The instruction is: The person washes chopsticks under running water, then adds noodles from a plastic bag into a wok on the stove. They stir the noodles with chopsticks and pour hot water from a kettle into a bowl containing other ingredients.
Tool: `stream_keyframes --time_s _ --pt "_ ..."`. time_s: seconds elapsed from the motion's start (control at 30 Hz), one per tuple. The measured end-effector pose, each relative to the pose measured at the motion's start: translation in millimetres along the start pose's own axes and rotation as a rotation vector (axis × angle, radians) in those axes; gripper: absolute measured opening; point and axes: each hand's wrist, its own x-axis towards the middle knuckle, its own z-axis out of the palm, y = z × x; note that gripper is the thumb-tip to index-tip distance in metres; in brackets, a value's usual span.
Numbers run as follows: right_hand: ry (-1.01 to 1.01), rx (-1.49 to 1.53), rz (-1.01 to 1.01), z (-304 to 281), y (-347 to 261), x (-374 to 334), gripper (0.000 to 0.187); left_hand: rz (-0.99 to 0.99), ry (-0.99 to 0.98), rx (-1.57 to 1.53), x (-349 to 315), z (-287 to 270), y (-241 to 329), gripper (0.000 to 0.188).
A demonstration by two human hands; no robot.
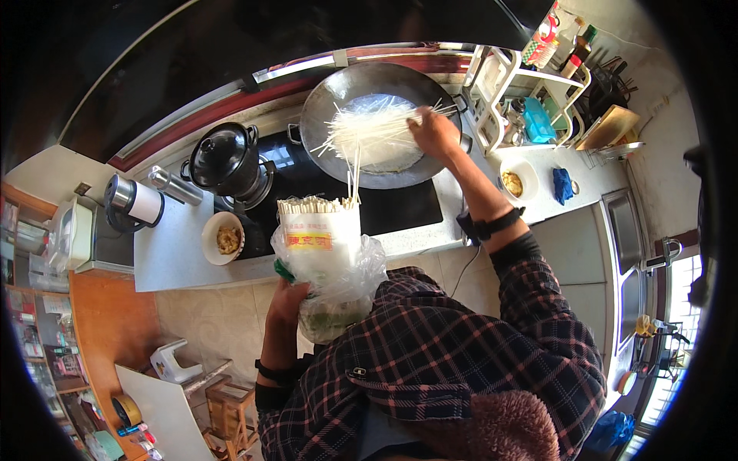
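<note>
The person's right hand (433, 131) was stretched over the wide, dark, round metal wok (380, 123) on the black glass hob (384, 206), its grip closed on a bundle of thin, pale, dry noodle sticks (369, 132) that fanned out leftward across the pan, most lying over the shallow liquid in its middle and a few loose ends overhanging the near rim. The left hand (288, 298) was held low in front of the body, its grip closed under a white paper noodle packet in a clear plastic bag (327, 257), open end up, with more sticks standing in the mouth. For this step it looked best to spread the sticks flat within the bowl, tuck the overhanging ends inward and keep the packet upright so nothing spilled. Room to the left of the wok was limited by a black lidded pot (225, 160) just beside it; a white bowl of yellowish food (224, 238) sat at the front edge of the grey tabletop (165, 253), near the packet. To the right, a white wire rack of bottles (530, 92) stood close to the wok's rim, leaving the right forearm a narrow lane. The freest approach appeared to be from the front, over the bare hob glass.
</note>
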Motion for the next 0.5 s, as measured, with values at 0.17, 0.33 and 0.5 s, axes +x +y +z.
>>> stream_keyframes --time_s 0.17,0.33,0.5 --pt "-0.755 1.045 0.001 -25 -47 -69 0.075 0.051 -0.015 0.02 0 2 0 0.059" --pt "-0.486 1.182 -0.158 -31 -81 -84 0.065 0.005 -0.015 -0.002 2 3 1 0.062" --pt "-0.336 1.382 -0.358 -24 -101 -92 0.041 -0.006 -0.039 -0.023 5 1 -2 0.063"
